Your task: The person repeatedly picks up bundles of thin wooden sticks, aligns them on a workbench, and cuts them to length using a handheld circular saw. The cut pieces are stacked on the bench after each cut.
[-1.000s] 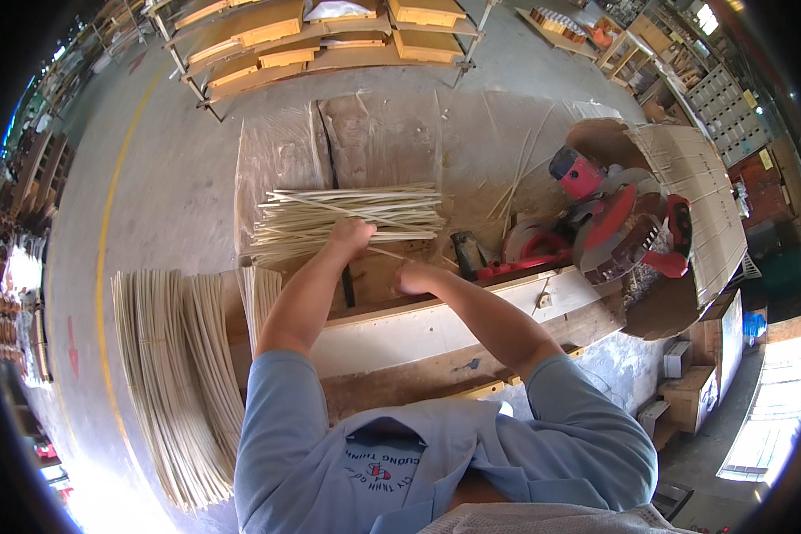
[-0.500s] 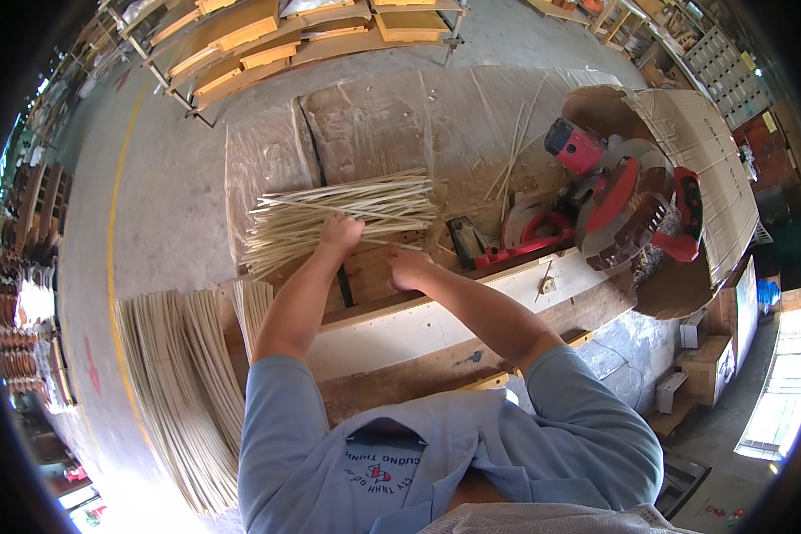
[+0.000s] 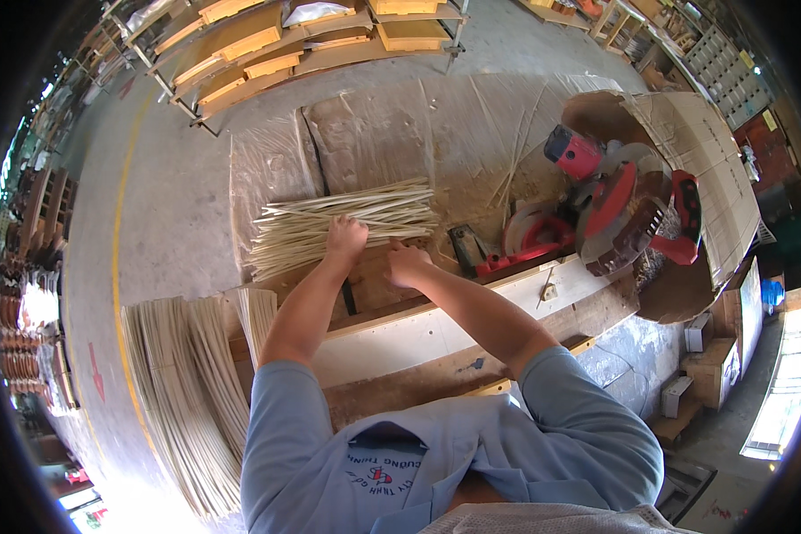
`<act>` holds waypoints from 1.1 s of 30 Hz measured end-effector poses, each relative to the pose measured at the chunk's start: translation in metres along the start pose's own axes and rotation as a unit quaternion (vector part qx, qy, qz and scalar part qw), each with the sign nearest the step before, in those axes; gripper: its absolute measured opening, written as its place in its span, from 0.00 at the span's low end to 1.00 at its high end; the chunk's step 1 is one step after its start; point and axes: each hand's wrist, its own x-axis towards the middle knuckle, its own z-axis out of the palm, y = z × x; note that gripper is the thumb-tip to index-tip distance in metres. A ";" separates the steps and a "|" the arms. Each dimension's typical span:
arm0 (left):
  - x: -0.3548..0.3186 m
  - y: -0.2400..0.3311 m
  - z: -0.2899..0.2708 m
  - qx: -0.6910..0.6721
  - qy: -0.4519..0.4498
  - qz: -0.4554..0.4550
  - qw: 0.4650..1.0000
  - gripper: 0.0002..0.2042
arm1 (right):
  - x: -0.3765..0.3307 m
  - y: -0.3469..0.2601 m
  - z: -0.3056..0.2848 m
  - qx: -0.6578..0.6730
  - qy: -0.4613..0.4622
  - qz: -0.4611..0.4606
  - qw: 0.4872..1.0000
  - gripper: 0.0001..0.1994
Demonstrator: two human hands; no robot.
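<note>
A loose pile of thin pale sticks (image 3: 311,219) lies across the workbench (image 3: 378,292), roughly left to right. My left hand (image 3: 347,237) is at the pile's near side, its fingers curled around some sticks there. Just right of it, my right hand (image 3: 408,265) sits lower, at the near edge of the pile. Its fingers are bent closed, and what they hold, if anything, is too small to make out. A red and grey mitre saw (image 3: 618,200) stands on the bench to the right of both hands.
Bundles of long pale strips (image 3: 173,374) hang or lean at the bench's left end. Behind the saw curves a cardboard sheet (image 3: 694,169). A white fence board (image 3: 400,345) runs along the near side. A rack with yellow trays (image 3: 329,44) stands beyond the bench.
My hands stay close to the pile, the right one shifting slightly. A stick that stretched between the hands no longer shows apart from the pile. The whole view has tilted slightly.
</note>
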 end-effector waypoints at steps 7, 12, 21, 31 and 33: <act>-0.008 0.000 -0.028 -0.016 -0.031 -0.064 0.997 0.12 | 0.017 0.011 0.014 0.047 0.087 0.061 0.993 0.22; -0.033 -0.010 -0.122 -0.127 -0.087 -0.082 0.985 0.18 | 0.014 0.017 0.017 0.055 0.159 0.072 0.983 0.17; -0.252 -0.061 -0.238 -0.380 0.112 -0.258 0.881 0.23 | -0.012 0.005 -0.002 0.173 0.508 -0.163 0.828 0.13; -0.412 0.001 -0.170 -0.424 -0.001 -0.454 0.784 0.52 | -0.132 -0.145 0.063 0.376 0.185 -0.488 0.766 0.04; -0.419 0.011 -0.164 -0.412 -0.016 -0.444 0.795 0.54 | -0.141 -0.172 0.070 0.351 0.191 -0.501 0.768 0.05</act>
